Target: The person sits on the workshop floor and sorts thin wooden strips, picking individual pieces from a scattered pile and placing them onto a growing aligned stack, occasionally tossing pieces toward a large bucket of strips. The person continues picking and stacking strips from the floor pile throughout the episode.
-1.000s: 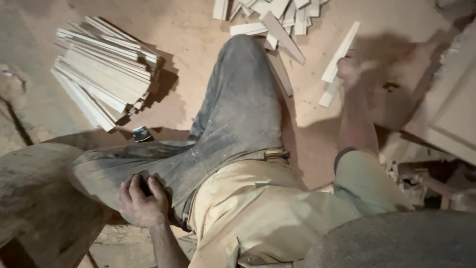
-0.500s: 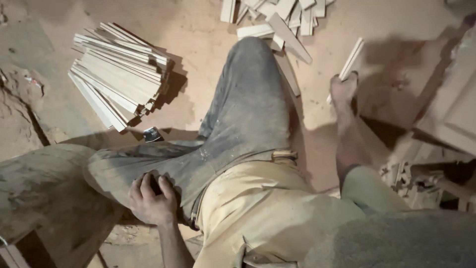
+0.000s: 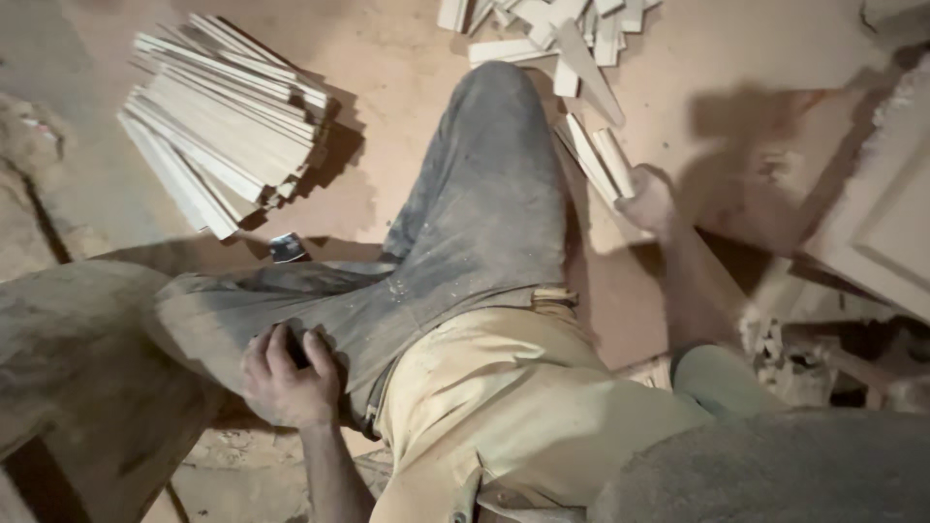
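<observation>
The head view looked straight down on a person seated on a dusty floor. The right hand was closed around two or three short, pale wooden slats, its grip at their lower ends, with the free ends pointing up and away toward a loose scatter of cut pieces near the knee of the grey trouser leg. The left hand rested on the other thigh, fingers curled over a small dark object that could not be made out; whether it was truly clasped I cannot tell. A neat fanned stack of longer slats lay well apart to the left.

The held slats looked thin, light and stiff, probably dusty and rough-sawn, so likely to splinter. Gripped at one end they could slide against each other; a hold nearer the middle would seem steadier.
</observation>
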`<state>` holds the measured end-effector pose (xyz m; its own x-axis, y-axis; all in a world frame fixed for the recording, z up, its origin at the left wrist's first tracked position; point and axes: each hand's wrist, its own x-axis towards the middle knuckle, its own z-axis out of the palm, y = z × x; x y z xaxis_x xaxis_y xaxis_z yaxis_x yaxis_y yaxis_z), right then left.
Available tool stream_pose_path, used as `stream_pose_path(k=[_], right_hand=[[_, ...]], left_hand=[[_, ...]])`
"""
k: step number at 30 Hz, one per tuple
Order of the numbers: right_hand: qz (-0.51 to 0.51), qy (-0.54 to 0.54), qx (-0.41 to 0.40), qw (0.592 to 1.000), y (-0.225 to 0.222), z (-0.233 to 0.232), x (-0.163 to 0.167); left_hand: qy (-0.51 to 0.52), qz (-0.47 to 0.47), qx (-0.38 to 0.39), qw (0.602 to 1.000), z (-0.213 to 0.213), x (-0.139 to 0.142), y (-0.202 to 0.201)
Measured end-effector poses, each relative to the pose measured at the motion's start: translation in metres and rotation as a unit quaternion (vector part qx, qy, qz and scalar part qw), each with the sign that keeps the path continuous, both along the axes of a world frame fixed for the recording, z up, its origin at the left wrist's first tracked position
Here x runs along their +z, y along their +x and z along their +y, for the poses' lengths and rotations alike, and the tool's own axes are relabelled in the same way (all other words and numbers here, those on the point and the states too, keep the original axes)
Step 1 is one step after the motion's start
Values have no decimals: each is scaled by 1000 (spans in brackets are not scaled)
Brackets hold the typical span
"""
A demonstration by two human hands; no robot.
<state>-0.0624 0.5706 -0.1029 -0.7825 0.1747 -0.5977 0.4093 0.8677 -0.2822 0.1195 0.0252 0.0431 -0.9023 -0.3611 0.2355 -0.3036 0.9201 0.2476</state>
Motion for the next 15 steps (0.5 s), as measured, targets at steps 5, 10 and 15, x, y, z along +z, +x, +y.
stream_pose_path(k=[5,10,15], right_hand=[[242,58,-107,963,-24,57,-2],[317,52,-322,890,-44,4,-16],[231,29,-443,866,-46,-68,-34]], left_hand=[[-7,-18,-12,1000,0,3,-1],[-14,-1,-9,1000,1,2,-1],[-3,8,7,1000,2,-1,2]])
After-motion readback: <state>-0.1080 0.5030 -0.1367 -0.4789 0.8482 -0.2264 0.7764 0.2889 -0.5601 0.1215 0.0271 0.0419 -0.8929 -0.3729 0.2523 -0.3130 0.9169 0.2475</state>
